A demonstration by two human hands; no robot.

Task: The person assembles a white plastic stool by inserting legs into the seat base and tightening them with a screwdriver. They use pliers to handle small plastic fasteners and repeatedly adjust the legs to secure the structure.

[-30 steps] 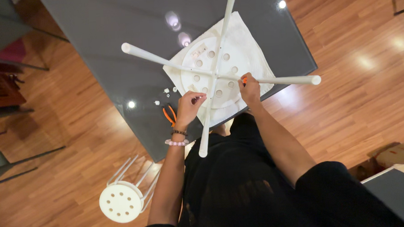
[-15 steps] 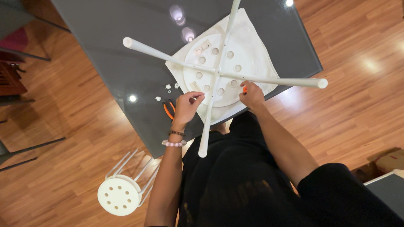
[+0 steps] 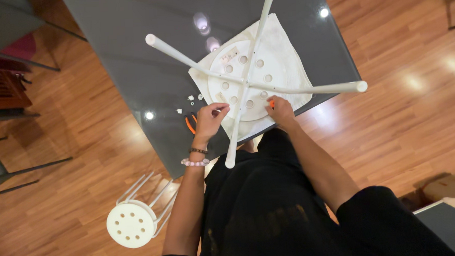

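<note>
Two hands at table's (image 3: 132,55) near edge | left hand (image 3: 209,119) pinched on small part | right hand (image 3: 280,110) grips orange tool (image 3: 272,104) | round perforated white stool (image 3: 246,78) upside down on cloth (image 3: 286,59)

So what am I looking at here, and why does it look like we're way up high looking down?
The camera sits on a person's head, so you see what they see when they look down: their own two arms and dark clothes. In front of them is a grey glass table. On it lies a white cloth, and on the cloth a white stool is turned upside down, its four thin legs sticking up and out. The round seat has holes in it. The left hand, with bracelets on its wrist, is closed near one leg; what it pinches is too small to tell. The right hand rests on the seat's edge with something small and orange. Orange-handled pliers and small white parts lie nearby. A second stool stands on the wooden floor.
</note>
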